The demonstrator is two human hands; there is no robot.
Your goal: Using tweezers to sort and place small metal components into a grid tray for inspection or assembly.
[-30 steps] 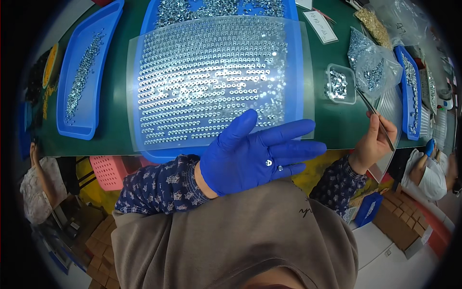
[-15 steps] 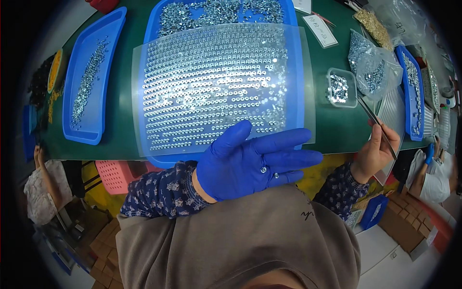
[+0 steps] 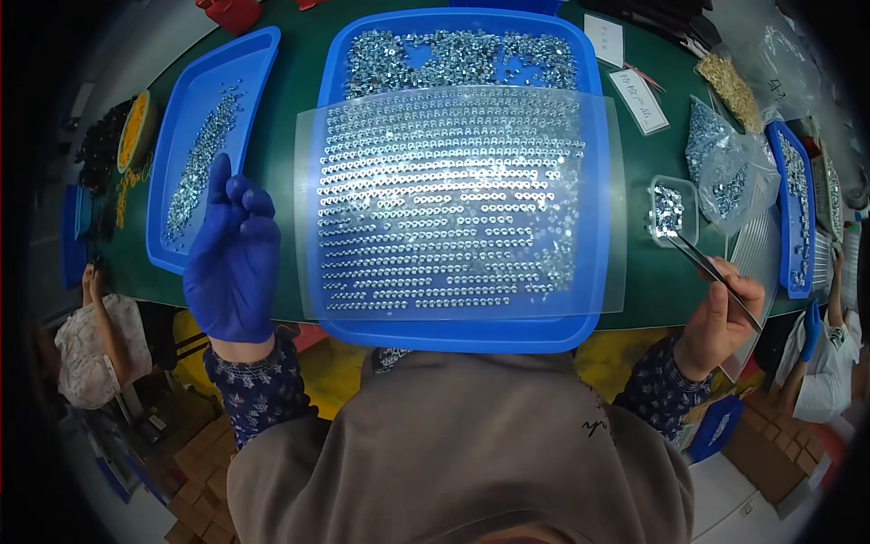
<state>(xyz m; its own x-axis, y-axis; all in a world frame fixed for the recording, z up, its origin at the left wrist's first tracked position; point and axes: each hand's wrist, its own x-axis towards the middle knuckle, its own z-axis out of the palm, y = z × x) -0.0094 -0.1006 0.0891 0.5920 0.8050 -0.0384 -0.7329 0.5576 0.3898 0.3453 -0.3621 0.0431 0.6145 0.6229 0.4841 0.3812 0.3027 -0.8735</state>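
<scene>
Nearest the person, the big blue tray (image 3: 458, 334) overhangs the edge of the green table (image 3: 299, 72), and everything else is placed against it. Laid on the tray is a clear perforated sheet (image 3: 462, 204) whose rows of holes are mostly filled with small silvery metal parts, though the nearer rows show gaps. Left of the tray, the left hand (image 3: 231, 258) in a blue glove is raised, its fingers open and close together, holding nothing. Right of the tray, the bare right hand (image 3: 720, 322) pinches a pair of tweezers (image 3: 711, 270), fingers closed on the handle, tips aimed at a small clear dish (image 3: 671, 208) of the same parts (whether a part sits between the tips cannot be told). Beyond the sheet, loose parts (image 3: 453, 56) are heaped in the tray's far end. Further left lies a narrow blue tray (image 3: 195, 145) with a scatter of parts; further right are plastic bags (image 3: 725, 168) of parts. A knock to the overhanging tray could probably shake seated parts out of their holes, and a loose tweezer grip may drop a part.
</scene>
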